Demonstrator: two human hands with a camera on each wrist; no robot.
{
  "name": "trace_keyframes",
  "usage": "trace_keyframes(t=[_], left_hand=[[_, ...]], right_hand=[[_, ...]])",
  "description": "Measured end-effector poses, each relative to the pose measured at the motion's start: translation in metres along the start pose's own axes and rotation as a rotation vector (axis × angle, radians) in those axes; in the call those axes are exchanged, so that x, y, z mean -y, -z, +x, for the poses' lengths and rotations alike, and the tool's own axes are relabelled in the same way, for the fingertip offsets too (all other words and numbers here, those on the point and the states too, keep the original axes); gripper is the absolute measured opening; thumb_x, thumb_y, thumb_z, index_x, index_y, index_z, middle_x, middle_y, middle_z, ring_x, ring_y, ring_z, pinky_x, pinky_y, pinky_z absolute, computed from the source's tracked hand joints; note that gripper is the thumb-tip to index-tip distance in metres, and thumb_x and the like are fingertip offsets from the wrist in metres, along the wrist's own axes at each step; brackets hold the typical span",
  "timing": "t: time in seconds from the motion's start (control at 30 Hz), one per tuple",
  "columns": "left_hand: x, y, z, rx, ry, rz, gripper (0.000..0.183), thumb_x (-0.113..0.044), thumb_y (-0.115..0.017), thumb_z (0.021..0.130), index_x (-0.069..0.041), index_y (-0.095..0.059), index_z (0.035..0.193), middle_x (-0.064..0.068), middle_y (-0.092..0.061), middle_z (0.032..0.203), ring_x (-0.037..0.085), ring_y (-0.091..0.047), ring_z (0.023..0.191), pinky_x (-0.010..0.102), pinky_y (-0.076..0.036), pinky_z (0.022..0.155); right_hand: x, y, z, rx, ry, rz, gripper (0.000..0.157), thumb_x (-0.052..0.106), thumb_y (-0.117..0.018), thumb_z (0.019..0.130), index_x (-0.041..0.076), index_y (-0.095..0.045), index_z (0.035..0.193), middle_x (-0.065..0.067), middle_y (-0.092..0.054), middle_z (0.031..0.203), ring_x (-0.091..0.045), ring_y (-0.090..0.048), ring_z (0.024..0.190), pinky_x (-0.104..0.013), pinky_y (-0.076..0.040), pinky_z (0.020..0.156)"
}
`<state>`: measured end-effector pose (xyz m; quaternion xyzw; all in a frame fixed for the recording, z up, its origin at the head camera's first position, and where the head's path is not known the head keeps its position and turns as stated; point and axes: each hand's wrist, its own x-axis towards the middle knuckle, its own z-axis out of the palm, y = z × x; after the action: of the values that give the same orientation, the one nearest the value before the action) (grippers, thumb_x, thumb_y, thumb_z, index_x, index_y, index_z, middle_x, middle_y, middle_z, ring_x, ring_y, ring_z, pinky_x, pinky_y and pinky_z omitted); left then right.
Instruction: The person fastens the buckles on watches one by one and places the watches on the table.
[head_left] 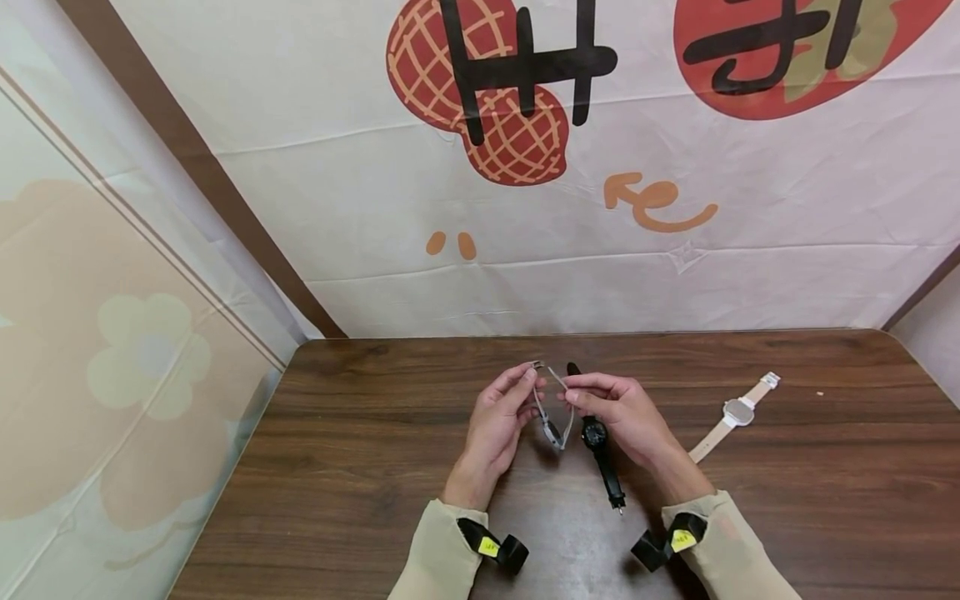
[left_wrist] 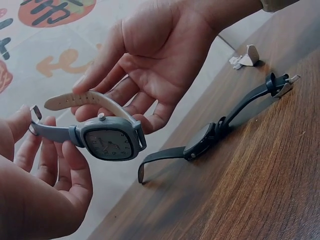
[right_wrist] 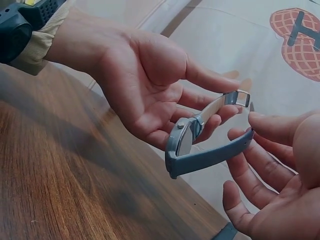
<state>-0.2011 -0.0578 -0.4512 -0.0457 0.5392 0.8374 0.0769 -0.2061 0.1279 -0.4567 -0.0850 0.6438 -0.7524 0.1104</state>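
A grey-blue wristwatch (left_wrist: pixel 111 142) with a squarish dial hangs in the air between both hands, its strap unfastened. My left hand (head_left: pixel 495 421) pinches the strap half that carries the metal buckle (right_wrist: pixel 242 98). The pointed strap half with the holes (left_wrist: pixel 82 100) is pinched between thumb and fingers of my right hand (head_left: pixel 626 417). The strap's two ends stand apart, and the dial hangs below them. On the table just under my right hand lies a black wristwatch (head_left: pixel 595 433), its strap laid out lengthwise.
A watch with a beige strap (head_left: pixel 738 412) lies on the brown wooden table (head_left: pixel 360 467), right of my right forearm. A tiny pale speck (head_left: pixel 820 393) is farther right. Behind the table hangs a printed cloth (head_left: pixel 525 292).
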Motion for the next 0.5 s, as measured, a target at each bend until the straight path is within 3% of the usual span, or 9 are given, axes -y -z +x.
trace_keyframes(t=[0.3, 0.5], left_hand=[[0.0029, -0.0015, 0.0011, 0.01, 0.016, 0.022, 0.023, -0.018, -0.062, 0.098, -0.006, -0.068, 0.116, 0.001, -0.07, 0.095, 0.013, -0.063, 0.085, 0.025, -0.048, 0.073], [0.0056, -0.0027, 0.0011, 0.02, 0.019, 0.034, 0.025, -0.018, -0.063, 0.098, -0.004, -0.068, 0.118, 0.0, -0.07, 0.093, 0.011, -0.063, 0.083, 0.026, -0.048, 0.073]], right_hand=[[0.0012, -0.0019, -0.0002, -0.001, -0.006, -0.031, 0.032, 0.005, -0.065, 0.094, -0.012, -0.063, 0.12, 0.006, -0.075, 0.092, -0.007, -0.07, 0.092, -0.028, -0.055, 0.08], [0.001, -0.0017, -0.0001, 0.0, -0.002, -0.033, 0.032, 0.007, -0.067, 0.093, -0.011, -0.064, 0.119, 0.007, -0.076, 0.093, -0.007, -0.069, 0.091, -0.028, -0.054, 0.079]])
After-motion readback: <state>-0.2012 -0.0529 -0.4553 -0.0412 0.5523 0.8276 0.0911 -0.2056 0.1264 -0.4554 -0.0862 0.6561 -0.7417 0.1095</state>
